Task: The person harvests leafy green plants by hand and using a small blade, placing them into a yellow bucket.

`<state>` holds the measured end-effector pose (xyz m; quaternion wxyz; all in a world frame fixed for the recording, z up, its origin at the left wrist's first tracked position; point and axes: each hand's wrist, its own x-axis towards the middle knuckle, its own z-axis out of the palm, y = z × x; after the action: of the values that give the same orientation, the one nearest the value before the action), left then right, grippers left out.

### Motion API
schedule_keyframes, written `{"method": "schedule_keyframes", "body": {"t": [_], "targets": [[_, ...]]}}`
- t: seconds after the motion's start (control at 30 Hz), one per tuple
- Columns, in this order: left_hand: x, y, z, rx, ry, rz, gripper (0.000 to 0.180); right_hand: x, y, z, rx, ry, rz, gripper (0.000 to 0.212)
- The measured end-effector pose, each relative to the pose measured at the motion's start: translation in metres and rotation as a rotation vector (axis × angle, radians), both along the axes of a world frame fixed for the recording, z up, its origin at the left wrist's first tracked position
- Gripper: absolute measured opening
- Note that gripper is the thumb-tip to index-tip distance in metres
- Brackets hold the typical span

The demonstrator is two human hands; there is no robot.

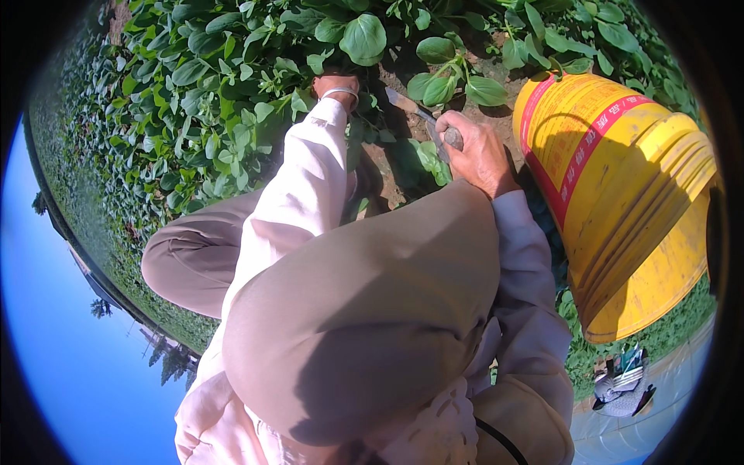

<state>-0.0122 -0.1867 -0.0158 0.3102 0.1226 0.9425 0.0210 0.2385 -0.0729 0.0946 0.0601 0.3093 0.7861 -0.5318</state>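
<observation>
My right hand (480,153) is closed round the rounded handle of a small hand tool with a narrow flat blade (403,101). I cannot tell if it is a knife or a trowel. Its blade points up and left, just above bare soil. To its left, my left hand (338,82) reaches in among the leafy green plants (263,81), and leaves hide its fingers. I cannot see whether it grips a stem. A separate broad-leaved plant (440,77) grows just beyond the blade. My raised knee, in brown trousers, stands between my forearms.
A yellow bucket (620,186) with a red band lies tipped beside my right arm. Dense green rows (139,116) spread away on the left. At lower right is a patterned grey item (622,387), not clear in kind, by pale sheeting (674,395).
</observation>
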Motion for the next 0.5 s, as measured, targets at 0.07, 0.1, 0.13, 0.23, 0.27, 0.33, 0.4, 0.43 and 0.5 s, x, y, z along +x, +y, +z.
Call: {"method": "schedule_keyframes", "body": {"t": [0.07, 0.1, 0.13, 0.23, 0.27, 0.33, 0.4, 0.43, 0.5], "targets": [[0.001, 0.002, 0.027, 0.117, -0.108, 0.256, 0.044, 0.001, -0.001, -0.005, 0.030, 0.047, 0.024, 0.026], [0.007, 0.009, 0.043, 0.272, -0.096, 0.286, 0.049, 0.001, -0.002, -0.009, 0.061, 0.078, 0.034, 0.026], [-0.002, 0.008, 0.042, 0.524, -0.175, 0.270, 0.054, 0.000, -0.001, -0.009, 0.096, 0.113, 0.047, 0.025], [0.007, 0.013, 0.087, 0.787, -0.225, -0.178, 0.024, -0.003, 0.001, -0.003, 0.079, 0.049, 0.076, 0.024], [0.020, 0.014, 0.103, 0.919, -0.334, -0.186, 0.023, -0.005, 0.001, 0.000, 0.039, 0.032, 0.070, 0.024], [0.050, 0.013, 0.135, 0.869, -0.542, -0.175, 0.025, -0.007, 0.002, 0.005, -0.048, -0.004, 0.054, 0.025], [0.078, 0.010, 0.144, 0.679, -0.867, -0.106, 0.026, 0.002, -0.004, -0.006, 0.037, 0.014, 0.003, 0.025], [0.092, 0.003, 0.126, 0.626, -0.675, -0.175, 0.024, 0.005, -0.005, -0.009, 0.080, 0.023, -0.025, 0.026], [0.105, -0.026, 0.084, 0.589, -0.304, -0.295, 0.022, 0.001, -0.003, -0.007, 0.035, 0.069, -0.035, 0.026]]}}
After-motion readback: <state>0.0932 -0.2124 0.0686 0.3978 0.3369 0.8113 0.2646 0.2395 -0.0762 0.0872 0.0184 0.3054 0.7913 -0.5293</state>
